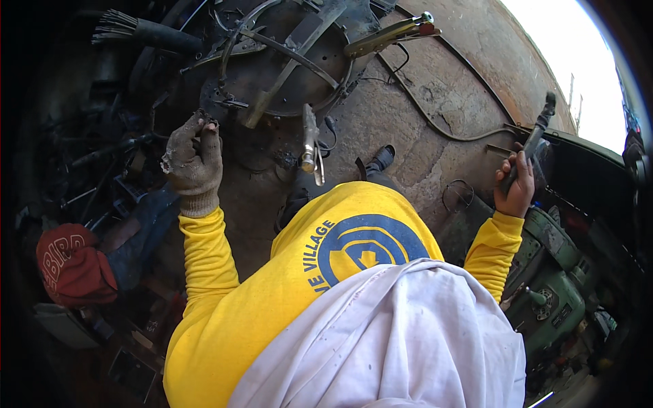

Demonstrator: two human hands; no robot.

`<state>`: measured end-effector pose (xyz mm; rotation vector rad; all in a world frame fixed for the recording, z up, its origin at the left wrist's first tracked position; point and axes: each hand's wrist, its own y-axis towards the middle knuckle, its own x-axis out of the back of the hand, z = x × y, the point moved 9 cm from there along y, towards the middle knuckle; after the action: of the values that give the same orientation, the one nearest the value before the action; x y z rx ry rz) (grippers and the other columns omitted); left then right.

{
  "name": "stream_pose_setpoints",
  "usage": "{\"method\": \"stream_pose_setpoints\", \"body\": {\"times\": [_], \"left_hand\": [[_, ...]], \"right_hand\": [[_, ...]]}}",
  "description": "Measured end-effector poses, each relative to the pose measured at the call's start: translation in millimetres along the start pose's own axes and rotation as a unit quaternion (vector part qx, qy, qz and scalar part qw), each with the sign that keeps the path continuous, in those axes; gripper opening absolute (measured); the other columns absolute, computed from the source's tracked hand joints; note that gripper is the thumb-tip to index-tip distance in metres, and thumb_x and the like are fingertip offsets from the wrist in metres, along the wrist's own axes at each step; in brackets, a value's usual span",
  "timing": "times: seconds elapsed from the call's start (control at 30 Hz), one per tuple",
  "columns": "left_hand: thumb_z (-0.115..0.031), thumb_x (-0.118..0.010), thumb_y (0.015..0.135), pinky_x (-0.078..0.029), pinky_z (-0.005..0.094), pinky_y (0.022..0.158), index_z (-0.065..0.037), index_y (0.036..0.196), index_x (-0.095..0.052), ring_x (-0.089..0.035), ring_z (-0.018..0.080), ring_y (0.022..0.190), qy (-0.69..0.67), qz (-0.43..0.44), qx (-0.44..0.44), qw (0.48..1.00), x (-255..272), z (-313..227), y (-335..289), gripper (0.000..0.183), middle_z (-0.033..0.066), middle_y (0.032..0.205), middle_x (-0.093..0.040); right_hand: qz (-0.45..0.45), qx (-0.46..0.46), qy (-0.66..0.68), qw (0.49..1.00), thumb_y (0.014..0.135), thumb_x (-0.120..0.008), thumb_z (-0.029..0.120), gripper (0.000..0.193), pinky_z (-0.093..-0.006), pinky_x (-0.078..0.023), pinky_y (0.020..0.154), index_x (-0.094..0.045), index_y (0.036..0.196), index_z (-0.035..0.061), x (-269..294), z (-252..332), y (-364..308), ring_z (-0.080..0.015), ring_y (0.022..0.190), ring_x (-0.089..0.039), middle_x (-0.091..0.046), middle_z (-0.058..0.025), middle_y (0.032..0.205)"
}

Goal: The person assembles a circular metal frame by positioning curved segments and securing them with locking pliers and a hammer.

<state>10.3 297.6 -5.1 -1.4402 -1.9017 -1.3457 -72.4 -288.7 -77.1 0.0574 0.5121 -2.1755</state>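
My left hand (194, 158), in a worn grey-brown knit glove, is raised at the near left edge of a round metal work surface (286, 88). Its fingers are bent in toward the thumb; whether they pinch something small is too dark to tell. My bare right hand (515, 182), far off to the right, is wrapped round a dark stick-like tool (537, 132) with a knobbed end pointing up and away. Flat metal bars and a curved strip (292, 54) lie across the work surface. Locking pliers (311, 144) jut from its near edge, between my hands.
More locking pliers (388, 39) stand at the far right of the work surface. A dark tube of thin rods (146, 32) lies far left. A cable (435, 126) crosses the concrete floor. A person in a red cap (76, 264) is at left. Green machinery (544, 299) stands at right.
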Motion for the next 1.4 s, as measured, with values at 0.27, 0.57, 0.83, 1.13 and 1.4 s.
{"method": "stream_pose_setpoints", "body": {"times": [0.27,0.57,0.83,1.13,1.4], "left_hand": [[-0.033,-0.066,0.095,-0.053,0.0379,0.087,-0.004,0.117,-0.066,-0.068,0.0272,0.099,0.077,-0.008,0.306,0.949,-80,33,-63,0.037,0.0147,0.109,-0.071],[-0.044,-0.061,0.097,-0.052,0.0396,0.087,-0.007,0.116,-0.067,-0.069,0.0295,0.100,0.015,-0.049,0.406,0.912,-102,39,-75,0.041,0.0152,0.106,-0.072],[-0.046,-0.059,0.098,-0.053,0.0401,0.083,-0.006,0.107,-0.069,-0.069,0.0289,0.095,-0.014,-0.135,0.310,0.941,-101,30,-75,0.042,0.0124,0.097,-0.072],[-0.051,-0.055,0.099,-0.053,0.0394,0.084,-0.005,0.109,-0.069,-0.069,0.0290,0.093,0.022,-0.090,0.357,0.930,-90,1,-51,0.049,0.0118,0.100,-0.073],[-0.053,-0.054,0.098,-0.055,0.0397,0.082,-0.005,0.114,-0.068,-0.071,0.0314,0.094,0.093,-0.102,0.349,0.927,-92,15,-62,0.052,0.0142,0.101,-0.073]], "right_hand": [[0.078,-0.008,-0.331,0.940,0.098,-0.066,0.025,0.030,-0.0190,-0.040,0.050,-0.063,0.115,0.0018,60,-36,66,-0.0037,0.057,-0.050,-0.057,0.0039,0.077],[0.304,0.241,-0.454,0.802,0.095,-0.067,0.028,0.040,-0.0319,-0.051,0.071,-0.064,0.123,-0.0005,-131,62,135,-0.0174,0.073,-0.063,-0.068,-0.0114,0.084],[0.558,0.436,-0.527,0.470,0.095,-0.066,0.021,0.037,-0.0356,-0.050,0.063,-0.064,0.130,0.0095,-352,93,115,-0.0238,0.062,-0.062,-0.066,-0.0147,0.076],[0.696,0.495,-0.500,0.144,0.092,-0.063,0.014,0.043,-0.0383,-0.052,0.066,-0.061,0.134,0.0202,-492,55,37,-0.0276,0.067,-0.064,-0.066,-0.0129,0.077],[0.674,0.525,-0.520,0.005,0.089,-0.056,0.011,0.057,-0.0411,-0.055,0.066,-0.055,0.139,0.0404,-520,24,28,-0.0323,0.070,-0.066,-0.067,-0.0126,0.075]]}}
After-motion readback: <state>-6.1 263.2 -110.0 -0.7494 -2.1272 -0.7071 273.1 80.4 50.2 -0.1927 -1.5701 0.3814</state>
